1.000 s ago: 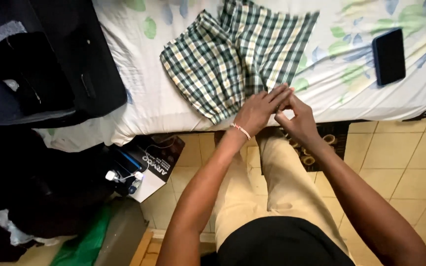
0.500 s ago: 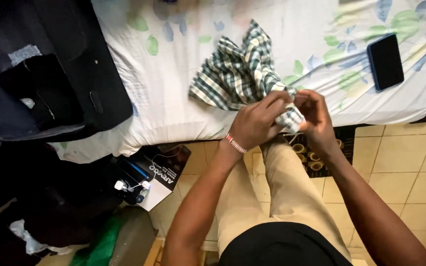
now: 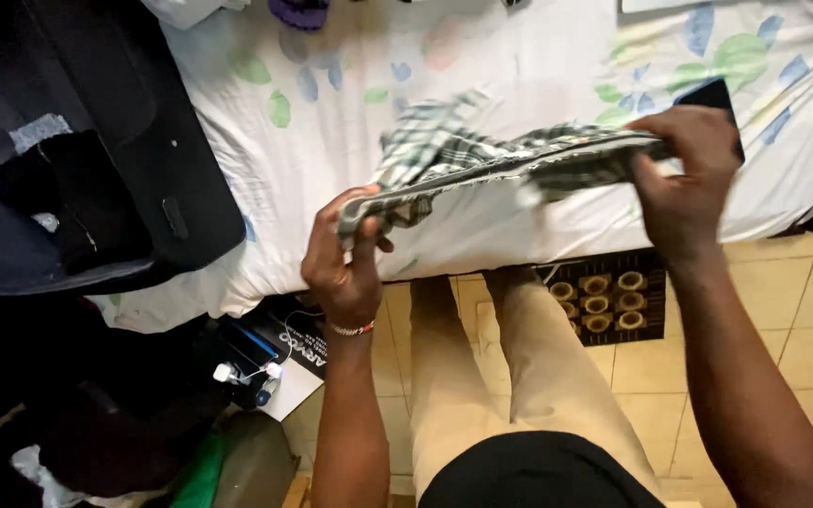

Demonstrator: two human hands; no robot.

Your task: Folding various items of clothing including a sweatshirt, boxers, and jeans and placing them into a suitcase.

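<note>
A green and white plaid garment [image 3: 482,160] is stretched out above the near edge of a bed. My left hand [image 3: 342,259], with a thin bracelet on the wrist, grips its left end. At the right, my right hand [image 3: 684,183] grips the other end. The cloth between them is pulled into a long band, with a loose bunch resting on the sheet behind it. I stand against the bed in tan trousers.
The bed sheet [image 3: 519,56] is white with pastel leaf prints. A dark phone [image 3: 712,94] lies on it, half hidden by my right hand. An open black suitcase [image 3: 87,141] sits on the bed's left. A box with cables [image 3: 279,353] lies on the tiled floor.
My hands, close together at the garment's near edge, have pulled apart, left hand leftward and right hand rightward, lifting the plaid cloth and stretching it between them.
</note>
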